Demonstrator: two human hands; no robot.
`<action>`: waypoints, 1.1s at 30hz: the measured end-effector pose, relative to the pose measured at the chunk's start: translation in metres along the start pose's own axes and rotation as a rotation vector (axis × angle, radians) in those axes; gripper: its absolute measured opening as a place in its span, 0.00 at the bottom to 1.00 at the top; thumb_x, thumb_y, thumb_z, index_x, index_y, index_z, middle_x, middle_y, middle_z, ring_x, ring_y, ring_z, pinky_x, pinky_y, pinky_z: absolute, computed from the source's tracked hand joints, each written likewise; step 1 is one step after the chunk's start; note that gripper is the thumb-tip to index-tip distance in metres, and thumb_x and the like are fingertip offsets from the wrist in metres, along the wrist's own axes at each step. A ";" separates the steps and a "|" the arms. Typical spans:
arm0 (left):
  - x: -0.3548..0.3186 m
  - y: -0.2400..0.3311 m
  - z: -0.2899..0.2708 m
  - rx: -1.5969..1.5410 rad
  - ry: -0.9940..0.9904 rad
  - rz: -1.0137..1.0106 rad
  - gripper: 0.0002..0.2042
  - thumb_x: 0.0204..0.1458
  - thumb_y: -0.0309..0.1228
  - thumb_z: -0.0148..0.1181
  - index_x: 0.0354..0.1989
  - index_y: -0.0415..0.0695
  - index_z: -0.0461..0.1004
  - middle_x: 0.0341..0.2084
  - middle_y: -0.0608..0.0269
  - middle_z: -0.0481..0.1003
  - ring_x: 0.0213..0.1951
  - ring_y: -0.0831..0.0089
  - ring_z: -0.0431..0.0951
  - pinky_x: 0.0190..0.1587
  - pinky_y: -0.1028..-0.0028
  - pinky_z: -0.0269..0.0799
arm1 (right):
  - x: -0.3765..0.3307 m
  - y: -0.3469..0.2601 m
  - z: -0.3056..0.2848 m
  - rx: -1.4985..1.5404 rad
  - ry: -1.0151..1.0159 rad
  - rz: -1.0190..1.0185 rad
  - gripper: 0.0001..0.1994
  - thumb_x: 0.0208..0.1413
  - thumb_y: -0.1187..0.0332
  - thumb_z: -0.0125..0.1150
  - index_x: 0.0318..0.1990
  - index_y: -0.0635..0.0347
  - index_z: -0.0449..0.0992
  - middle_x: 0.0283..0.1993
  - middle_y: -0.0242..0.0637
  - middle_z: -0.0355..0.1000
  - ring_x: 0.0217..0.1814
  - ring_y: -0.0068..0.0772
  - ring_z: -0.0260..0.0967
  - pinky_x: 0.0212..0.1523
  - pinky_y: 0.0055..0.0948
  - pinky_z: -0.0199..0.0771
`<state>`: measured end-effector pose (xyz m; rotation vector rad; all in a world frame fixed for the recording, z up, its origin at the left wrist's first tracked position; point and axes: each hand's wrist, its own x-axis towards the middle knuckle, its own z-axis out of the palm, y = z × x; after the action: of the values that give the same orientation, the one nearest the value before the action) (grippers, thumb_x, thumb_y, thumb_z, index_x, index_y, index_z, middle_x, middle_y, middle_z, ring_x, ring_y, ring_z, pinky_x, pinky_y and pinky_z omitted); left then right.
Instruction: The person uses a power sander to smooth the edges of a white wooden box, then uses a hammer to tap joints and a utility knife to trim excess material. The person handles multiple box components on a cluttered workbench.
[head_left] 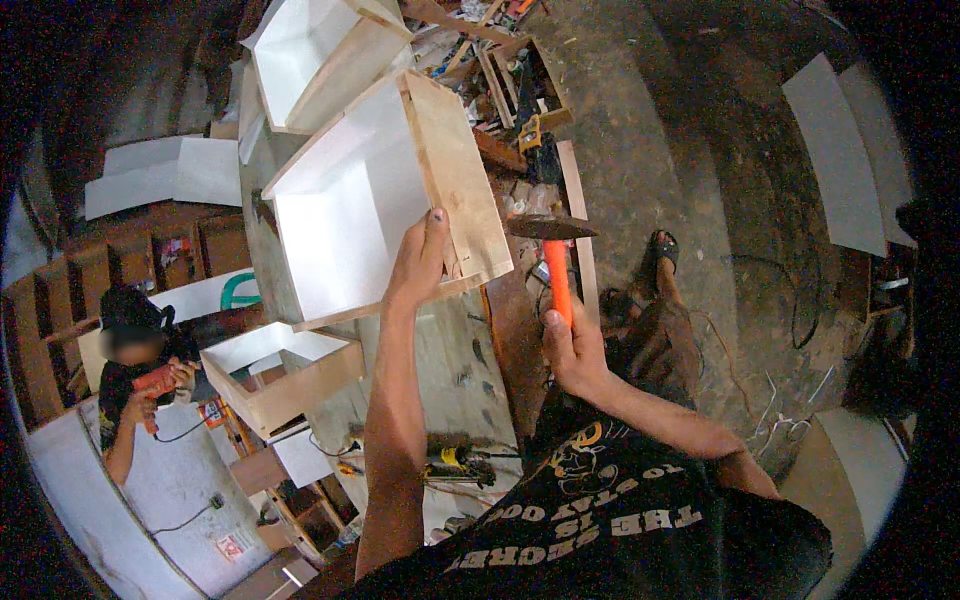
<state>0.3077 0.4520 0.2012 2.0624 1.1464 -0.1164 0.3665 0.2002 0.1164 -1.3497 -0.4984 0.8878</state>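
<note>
A wooden drawer box [455, 170] with a white inside is tilted up in front of me. My left hand [418, 258] grips its near wall, thumb on the outer face and the other fingers hidden inside or behind the wood. Just right of the box, my right hand [574, 350] is wrapped round the orange handle of a hammer [558, 270]. The hammer's dark metal head is at the top, close to the box's right corner but apart from it.
Another white-lined drawer box [340, 60] stands beyond, and a third box [290, 385] at the left. A wooden crate of tools and scraps [545, 85] lies far right of the bench [440, 370]. At left, a person [135, 390] holds a red power tool [155, 385]. White panels [835, 150] lean at right.
</note>
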 end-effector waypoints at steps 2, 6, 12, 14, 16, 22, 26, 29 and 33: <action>-0.001 0.000 0.001 -0.047 0.016 0.078 0.33 0.71 0.54 0.33 0.44 0.31 0.73 0.33 0.49 0.76 0.38 0.62 0.73 0.50 0.62 0.69 | -0.003 -0.001 0.000 -0.021 -0.040 0.018 0.13 0.73 0.60 0.50 0.45 0.62 0.69 0.23 0.30 0.63 0.25 0.23 0.60 0.27 0.29 0.63; 0.000 0.000 0.003 0.015 0.039 0.032 0.31 0.72 0.52 0.34 0.45 0.31 0.73 0.36 0.46 0.78 0.40 0.60 0.75 0.51 0.61 0.69 | 0.002 -0.007 0.003 -0.077 -0.111 0.007 0.13 0.73 0.60 0.50 0.45 0.62 0.71 0.25 0.28 0.63 0.27 0.19 0.60 0.27 0.28 0.63; 0.000 0.003 0.005 -0.137 0.066 0.027 0.29 0.70 0.52 0.40 0.46 0.33 0.74 0.32 0.51 0.76 0.37 0.62 0.73 0.48 0.61 0.70 | 0.036 -0.013 -0.009 -0.056 -0.124 0.053 0.13 0.72 0.61 0.51 0.52 0.62 0.72 0.28 0.44 0.69 0.29 0.35 0.66 0.34 0.37 0.70; 0.000 0.004 0.004 -0.062 0.037 0.028 0.28 0.69 0.52 0.42 0.44 0.34 0.74 0.30 0.55 0.74 0.35 0.65 0.72 0.46 0.62 0.70 | 0.040 -0.012 -0.022 -0.171 -0.147 0.132 0.14 0.71 0.62 0.52 0.53 0.62 0.72 0.31 0.47 0.72 0.31 0.40 0.71 0.35 0.38 0.72; 0.000 0.003 0.003 -0.046 0.017 0.030 0.27 0.69 0.52 0.44 0.43 0.35 0.73 0.28 0.58 0.73 0.34 0.66 0.72 0.43 0.63 0.70 | 0.040 -0.010 -0.029 -0.263 -0.116 0.037 0.14 0.71 0.61 0.53 0.54 0.62 0.72 0.32 0.50 0.73 0.33 0.43 0.73 0.37 0.39 0.73; -0.003 -0.006 0.003 -0.186 -0.022 0.026 0.27 0.68 0.52 0.46 0.46 0.35 0.75 0.26 0.58 0.74 0.31 0.66 0.75 0.40 0.62 0.73 | 0.042 -0.012 -0.027 -0.199 -0.047 -0.087 0.10 0.70 0.67 0.56 0.52 0.62 0.71 0.36 0.30 0.70 0.34 0.19 0.67 0.36 0.23 0.71; -0.006 -0.003 0.008 -0.175 0.073 0.110 0.26 0.66 0.51 0.49 0.51 0.36 0.76 0.29 0.49 0.79 0.33 0.62 0.79 0.42 0.59 0.75 | 0.056 -0.027 -0.011 -0.106 -0.122 -0.061 0.10 0.68 0.64 0.59 0.47 0.61 0.74 0.23 0.23 0.66 0.22 0.14 0.62 0.23 0.21 0.63; -0.013 0.001 0.009 -0.039 0.100 0.270 0.24 0.64 0.49 0.52 0.51 0.38 0.78 0.31 0.45 0.80 0.36 0.59 0.82 0.43 0.59 0.76 | 0.073 -0.029 0.013 0.043 -0.105 -0.004 0.10 0.67 0.63 0.62 0.43 0.62 0.75 0.20 0.25 0.67 0.16 0.16 0.60 0.19 0.24 0.63; -0.022 0.006 0.017 -0.269 0.052 0.288 0.19 0.61 0.43 0.60 0.50 0.39 0.80 0.34 0.54 0.83 0.32 0.68 0.82 0.42 0.66 0.79 | 0.085 -0.022 0.031 -0.219 -0.054 -0.076 0.10 0.65 0.66 0.62 0.35 0.64 0.76 0.22 0.25 0.68 0.22 0.17 0.63 0.23 0.25 0.64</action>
<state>0.3034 0.4239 0.2015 1.9718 0.8326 0.2211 0.3987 0.2864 0.1281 -1.4974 -0.7007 0.8272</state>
